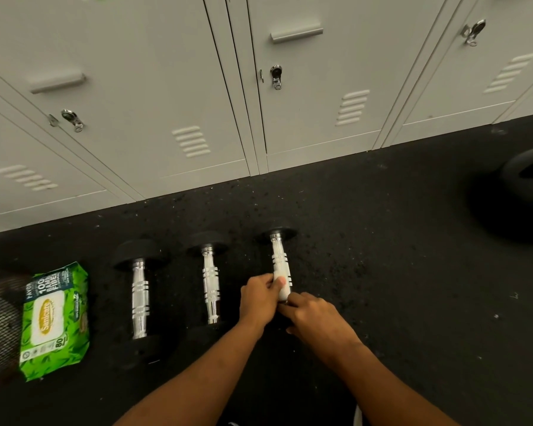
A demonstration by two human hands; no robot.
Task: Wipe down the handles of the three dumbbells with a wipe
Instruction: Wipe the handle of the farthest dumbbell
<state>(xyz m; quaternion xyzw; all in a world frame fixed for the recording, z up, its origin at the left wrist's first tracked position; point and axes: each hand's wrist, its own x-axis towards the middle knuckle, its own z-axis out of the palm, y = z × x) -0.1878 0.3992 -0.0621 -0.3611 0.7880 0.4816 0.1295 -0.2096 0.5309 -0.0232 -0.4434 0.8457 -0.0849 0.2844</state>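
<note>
Three dumbbells lie side by side on the black rubber floor [382,241], their chrome handles all pointing away from me toward the lockers [166,87]. Counting from my left: the left dumbbell [140,302], the middle dumbbell [210,284], and the right dumbbell [280,262] — the one I'm working on.

Both my hands are at the near end of that third handle. My left hand [259,298] is curled around one white wipe [283,285], pinching it against the chrome with the thumb on top, so the wipe wraps the lower part of the bar. My right hand [314,318] sits just below, fingers folded in at the handle's near end and touching my left hand; whether it grips the bar or the wipe's edge I cannot tell, since the knuckles hide it. The near head of this dumbbell is hidden under my hands.

The other two handles are bare and shiny, well apart from my fingers.

One green pack of wipes [56,321] lies flat on the floor to the left of the left dumbbell. Farther right on the floor sits one dark round object [526,186] — too blurred to name.
</note>
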